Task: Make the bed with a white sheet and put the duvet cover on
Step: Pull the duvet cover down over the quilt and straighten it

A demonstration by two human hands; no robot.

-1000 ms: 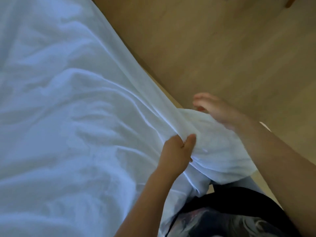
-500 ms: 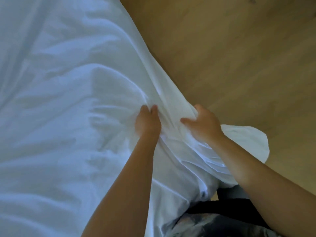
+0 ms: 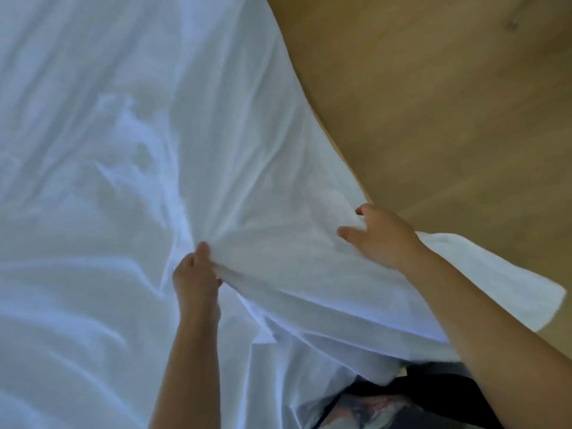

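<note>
A thin white sheet (image 3: 102, 187) lies rumpled over the bed and fills the left and middle of the view. My left hand (image 3: 193, 275) pinches a gathered fold of it near the bed's right edge. My right hand (image 3: 379, 239) grips the same cloth further right, thumb on top and fingers curled round its edge. The stretch of sheet between the hands is pulled taut and lifted. A loose corner of the sheet (image 3: 507, 286) hangs out past my right forearm over the floor.
Light wooden floor (image 3: 448, 103) runs along the bed's right side. My dark patterned clothing (image 3: 402, 407) shows at the bottom edge, partly under the hanging cloth.
Both hands have moved apart along the sheet. The left hand has drawn back toward me, and the cloth between them has risen and tightened.
</note>
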